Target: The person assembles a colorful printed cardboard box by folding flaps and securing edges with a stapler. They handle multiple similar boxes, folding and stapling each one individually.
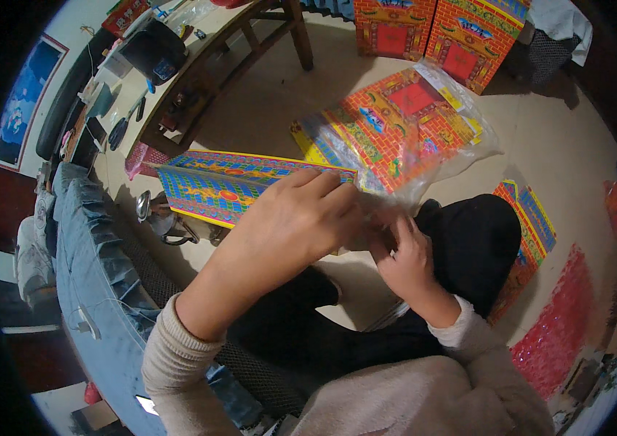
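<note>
A folded cardboard piece [203, 196], printed in blue, red and yellow tile patterns, stands out to the left in front of me, its right end behind my left hand. That hand, my left hand [305, 211], is closed with curled fingers, and its fingertips are hidden. Close beside it, above my knee, my right hand [409, 261] has its fingers bent together in a pinch. The spot where the two hands meet is blurred, so what they grip there cannot be made out.
Brick-patterned printed sheets in clear plastic [410, 131] lie on the floor ahead. Two upright printed boxes [396, 33] stand behind. More printed cardboard [530, 232] and pink plastic wrap [555, 320] lie at right. A wooden table [199, 54], metal kettle [170, 225] and blue-covered sofa [98, 291] are left.
</note>
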`<state>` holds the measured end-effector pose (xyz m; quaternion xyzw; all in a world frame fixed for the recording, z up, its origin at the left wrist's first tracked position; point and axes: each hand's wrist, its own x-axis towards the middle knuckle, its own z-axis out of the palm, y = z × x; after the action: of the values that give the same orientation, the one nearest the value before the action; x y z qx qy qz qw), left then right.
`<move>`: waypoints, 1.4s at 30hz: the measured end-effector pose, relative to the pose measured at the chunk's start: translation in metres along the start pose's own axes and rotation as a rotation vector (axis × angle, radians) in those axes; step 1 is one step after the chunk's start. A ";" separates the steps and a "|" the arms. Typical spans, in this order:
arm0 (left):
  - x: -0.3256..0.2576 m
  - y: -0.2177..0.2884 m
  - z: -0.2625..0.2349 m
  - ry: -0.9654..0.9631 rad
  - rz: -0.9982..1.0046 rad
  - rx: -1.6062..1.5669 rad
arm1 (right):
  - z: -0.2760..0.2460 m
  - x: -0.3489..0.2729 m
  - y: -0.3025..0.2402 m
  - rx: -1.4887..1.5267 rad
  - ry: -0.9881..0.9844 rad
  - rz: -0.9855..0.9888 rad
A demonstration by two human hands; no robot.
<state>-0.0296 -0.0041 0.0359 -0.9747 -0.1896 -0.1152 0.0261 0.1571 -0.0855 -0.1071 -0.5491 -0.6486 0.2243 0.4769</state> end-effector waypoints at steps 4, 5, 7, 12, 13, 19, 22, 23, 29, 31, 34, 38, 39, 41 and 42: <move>0.000 -0.001 0.002 0.005 -0.003 0.002 | -0.005 -0.004 -0.007 0.167 -0.119 -0.123; 0.001 0.000 0.003 0.012 -0.010 0.000 | -0.003 -0.002 -0.008 0.192 -0.144 -0.181; 0.001 0.001 0.002 0.024 -0.020 0.003 | 0.008 -0.002 -0.002 0.178 -0.158 -0.185; 0.005 0.004 -0.002 -0.008 -0.070 0.005 | 0.010 0.000 0.005 0.205 -0.134 -0.005; 0.005 0.004 -0.003 -0.022 -0.072 0.008 | 0.006 0.004 0.004 0.191 -0.121 0.011; 0.014 0.003 -0.009 -0.120 -0.093 0.018 | -0.095 0.018 0.011 0.083 0.187 -0.039; 0.018 0.006 -0.014 -0.144 -0.137 0.054 | -0.143 0.014 0.054 -0.011 0.390 0.126; 0.015 0.007 -0.014 -0.139 -0.146 0.066 | -0.155 0.013 0.072 0.001 0.419 0.205; 0.022 0.011 -0.007 -0.172 -0.193 0.073 | -0.194 -0.111 0.322 -0.184 0.148 0.687; 0.019 0.014 -0.008 -0.206 -0.237 0.115 | -0.182 -0.168 0.386 -0.261 0.025 0.763; 0.007 0.016 -0.010 -0.230 -0.272 0.154 | -0.159 -0.193 0.426 -0.202 -0.164 0.867; -0.011 0.001 0.000 -0.214 -0.311 0.137 | -0.151 -0.233 0.460 -0.250 -0.068 0.763; -0.010 0.002 0.000 -0.215 -0.327 0.129 | -0.148 -0.232 0.462 -0.319 -0.086 0.720; -0.017 0.016 -0.016 -0.250 -0.367 0.231 | -0.118 -0.170 0.427 -0.271 -0.178 0.933; -0.017 0.019 -0.019 -0.261 -0.372 0.264 | -0.119 -0.140 0.396 -0.268 -0.221 1.051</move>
<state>-0.0418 -0.0301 0.0501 -0.9178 -0.3808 0.0344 0.1068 0.4494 -0.1255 -0.4292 -0.8280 -0.3565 0.4039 0.1557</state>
